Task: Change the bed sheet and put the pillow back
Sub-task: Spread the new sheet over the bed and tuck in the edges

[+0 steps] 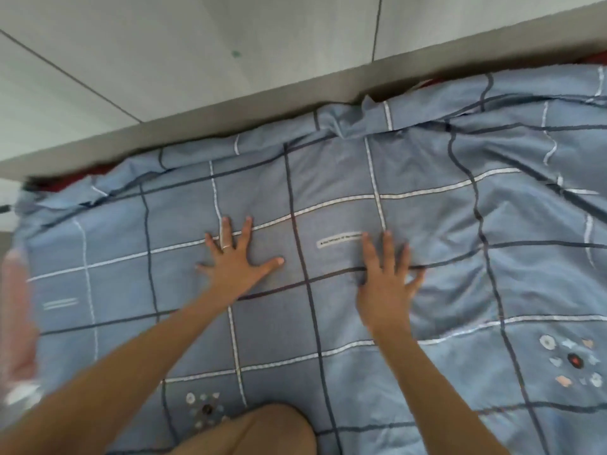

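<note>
a bare knee (pixel 249 428) rests on the blue checked sheet (pixel 279 330), nearer than its white label (pixel 340 239). the left hand (pixel 235 262) left of the label and the right hand (pixel 384 280) just right of it press flat, fingers spread, gripping nothing. best to sweep the 2 palms outward from the label, driving creases (pixel 453 277) to the bunched edge (pixel 354 123) beyond it. farther still from the label run a grey ledge (pixel 197 126) and pale wall panels (pixel 197 44). no pillow shows.
</note>
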A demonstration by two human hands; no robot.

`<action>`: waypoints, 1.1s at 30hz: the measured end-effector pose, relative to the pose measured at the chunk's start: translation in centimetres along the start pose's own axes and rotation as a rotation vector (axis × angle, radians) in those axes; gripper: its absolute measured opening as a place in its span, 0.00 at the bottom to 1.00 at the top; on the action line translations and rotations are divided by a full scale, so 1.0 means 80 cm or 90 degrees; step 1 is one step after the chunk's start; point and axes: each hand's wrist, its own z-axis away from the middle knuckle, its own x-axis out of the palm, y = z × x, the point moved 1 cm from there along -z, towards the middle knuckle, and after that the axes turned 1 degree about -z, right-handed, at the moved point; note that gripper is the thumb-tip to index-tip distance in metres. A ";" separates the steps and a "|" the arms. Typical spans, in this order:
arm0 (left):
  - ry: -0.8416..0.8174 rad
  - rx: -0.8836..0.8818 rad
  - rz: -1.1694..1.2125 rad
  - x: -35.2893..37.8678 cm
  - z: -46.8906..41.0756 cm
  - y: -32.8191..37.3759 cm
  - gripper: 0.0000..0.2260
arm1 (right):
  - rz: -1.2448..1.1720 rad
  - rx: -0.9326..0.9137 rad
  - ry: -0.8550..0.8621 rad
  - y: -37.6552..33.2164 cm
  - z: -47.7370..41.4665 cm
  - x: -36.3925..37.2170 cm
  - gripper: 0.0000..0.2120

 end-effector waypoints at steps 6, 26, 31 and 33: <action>0.018 0.003 0.035 -0.106 -0.164 -0.031 0.45 | 0.112 -0.065 -0.178 -0.096 -0.051 0.032 0.55; -0.280 0.051 0.105 0.063 0.089 0.336 0.72 | 0.096 0.357 -0.007 0.369 -0.110 -0.177 0.29; -0.281 -0.058 0.064 0.067 0.082 0.359 0.77 | 0.191 0.018 0.176 0.336 -0.092 -0.135 0.26; -0.278 -0.078 0.046 0.065 0.081 0.364 0.78 | 0.151 -0.014 0.195 0.338 -0.101 -0.143 0.27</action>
